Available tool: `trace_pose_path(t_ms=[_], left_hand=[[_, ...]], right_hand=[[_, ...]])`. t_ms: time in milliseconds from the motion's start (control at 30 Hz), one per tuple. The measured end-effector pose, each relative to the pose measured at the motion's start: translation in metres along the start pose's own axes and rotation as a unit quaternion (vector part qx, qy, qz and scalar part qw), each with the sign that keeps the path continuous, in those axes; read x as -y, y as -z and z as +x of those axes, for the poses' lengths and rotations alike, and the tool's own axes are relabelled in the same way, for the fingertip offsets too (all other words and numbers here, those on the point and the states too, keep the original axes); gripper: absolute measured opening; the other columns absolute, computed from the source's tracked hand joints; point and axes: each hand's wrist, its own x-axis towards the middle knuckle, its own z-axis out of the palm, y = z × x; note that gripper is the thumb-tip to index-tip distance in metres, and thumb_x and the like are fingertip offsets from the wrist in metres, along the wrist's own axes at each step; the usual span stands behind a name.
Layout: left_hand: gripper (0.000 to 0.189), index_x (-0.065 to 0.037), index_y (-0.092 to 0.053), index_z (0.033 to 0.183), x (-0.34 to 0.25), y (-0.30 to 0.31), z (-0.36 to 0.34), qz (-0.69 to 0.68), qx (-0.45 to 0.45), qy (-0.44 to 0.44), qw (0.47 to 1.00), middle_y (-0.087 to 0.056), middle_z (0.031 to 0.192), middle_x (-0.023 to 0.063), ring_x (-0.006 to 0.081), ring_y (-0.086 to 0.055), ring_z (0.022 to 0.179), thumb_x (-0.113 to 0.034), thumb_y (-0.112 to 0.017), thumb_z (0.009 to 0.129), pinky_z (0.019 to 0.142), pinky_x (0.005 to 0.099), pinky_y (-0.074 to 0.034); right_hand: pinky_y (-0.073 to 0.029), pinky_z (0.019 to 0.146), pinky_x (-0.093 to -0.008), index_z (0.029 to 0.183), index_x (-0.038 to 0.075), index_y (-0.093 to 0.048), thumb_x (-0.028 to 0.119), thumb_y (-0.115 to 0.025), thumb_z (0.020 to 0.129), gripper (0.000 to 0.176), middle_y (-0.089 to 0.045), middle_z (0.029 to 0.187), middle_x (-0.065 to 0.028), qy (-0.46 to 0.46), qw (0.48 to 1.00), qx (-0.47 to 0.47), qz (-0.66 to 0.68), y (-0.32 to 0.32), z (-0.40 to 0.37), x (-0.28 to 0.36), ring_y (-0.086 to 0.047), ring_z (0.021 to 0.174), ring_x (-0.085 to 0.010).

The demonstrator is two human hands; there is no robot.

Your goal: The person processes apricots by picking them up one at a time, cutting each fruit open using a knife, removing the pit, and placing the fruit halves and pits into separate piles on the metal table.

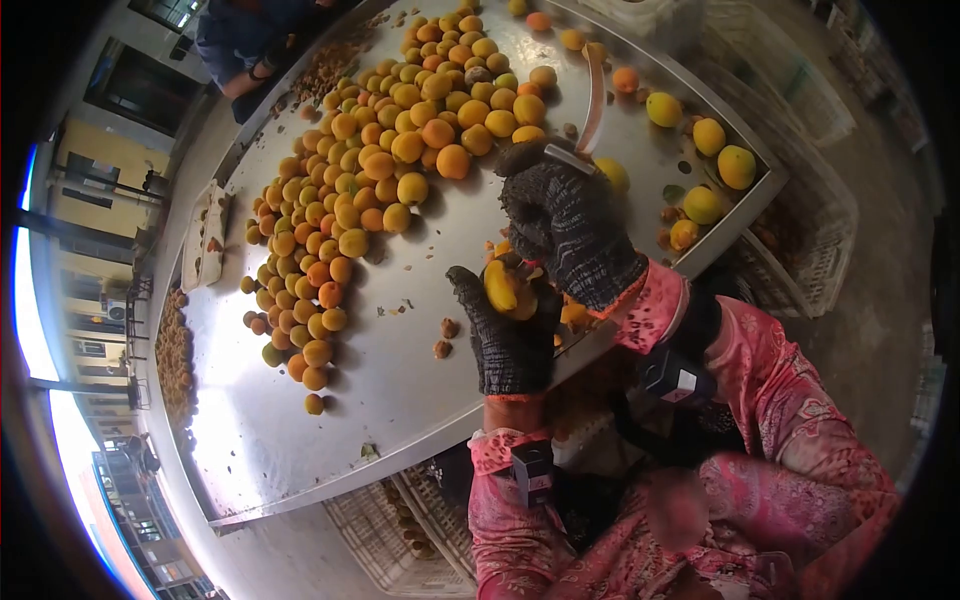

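My left hand point(512, 335), in a dark knitted glove, holds a yellow apricot point(508, 290) that looks cut or split open. Close above it is my right hand point(570, 225), gloved the same way and closed around a knife point(594, 105). The knife's thin, slightly curved blade points away from me, toward the far side of the table. Whether the right fingers also touch the fruit is hidden. A large pile of whole apricots point(380, 160) spreads over the metal table point(400, 400) to the left of my hands. Two brown pits point(446, 338) lie near my left hand.
Larger yellow-green fruits point(735, 167) lie along the table's raised right edge. Plastic crates point(830, 230) stand beyond that edge, and another crate point(375, 540) is below the front edge. A white tray point(208, 238) sits at the left. Another person's arm point(250, 75) is at the far side.
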Motion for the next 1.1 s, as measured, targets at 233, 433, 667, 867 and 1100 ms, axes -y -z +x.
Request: trace_pose_path(t_ms=[233, 433, 667, 867, 1100], left_hand=[[0.054, -0.007, -0.047, 0.116, 0.003, -0.001, -0.001, 0.316, -0.009, -0.143, 0.938, -0.054, 0.106, 0.0067, 0.0202, -0.054, 0.092, -0.053, -0.04, 0.088, 0.076, 0.0282, -0.048], [0.051, -0.008, -0.05, 0.11, 0.001, -0.015, -0.008, 0.084, -0.005, -0.04, 0.996, -0.057, 0.099, 0.0054, 0.0175, -0.057, 0.083, -0.052, -0.036, 0.089, 0.064, 0.0274, -0.049], [0.033, -0.006, -0.048, 0.108, -0.001, -0.012, -0.009, 0.029, -0.024, -0.027, 0.999, -0.056, 0.099, 0.0059, 0.0148, -0.056, 0.087, -0.031, -0.051, 0.086, 0.069, 0.0247, -0.047], [0.038, -0.003, -0.046, 0.109, -0.002, -0.007, -0.016, 0.673, 0.071, -0.282, 0.68, -0.055, 0.107, 0.0077, 0.0172, -0.056, 0.095, 0.006, -0.056, 0.072, 0.08, 0.0288, -0.045], [0.037, -0.002, -0.045, 0.113, 0.0, -0.006, -0.008, 0.673, 0.094, -0.374, 0.631, -0.054, 0.11, 0.0077, 0.0191, -0.053, 0.099, -0.003, -0.057, 0.078, 0.086, 0.0293, -0.042]], right_hand=[[-0.035, 0.041, -0.0207, 0.089, 0.006, -0.059, 0.011, -0.059, 0.075, 0.014, -0.05, 0.06, -0.0009, 0.257, 0.924, 0.093, -0.269, 0.002, 0.001, -0.012, -0.043, 0.046, -0.0075], [-0.035, 0.041, -0.0202, 0.09, 0.005, -0.058, 0.01, -0.06, 0.074, 0.016, -0.05, 0.059, -0.001, 0.188, 0.948, 0.094, -0.239, 0.005, 0.003, -0.008, -0.044, 0.046, -0.0073], [-0.034, 0.04, -0.0195, 0.092, 0.003, -0.056, 0.008, -0.056, 0.076, 0.017, -0.049, 0.059, -0.0009, 0.064, 0.978, 0.144, -0.138, 0.004, -0.003, 0.001, -0.042, 0.045, -0.0058], [-0.035, 0.04, -0.0195, 0.086, 0.006, -0.061, 0.009, -0.054, 0.078, 0.011, -0.049, 0.058, 0.0014, -0.04, 0.973, 0.188, -0.132, 0.007, 0.002, 0.009, -0.043, 0.044, -0.0056], [-0.048, 0.059, -0.0275, 0.087, 0.007, -0.063, 0.013, -0.06, 0.078, 0.012, -0.062, 0.069, -0.0059, 0.087, 0.923, 0.172, -0.333, 0.0, -0.009, -0.008, -0.061, 0.064, -0.013]])
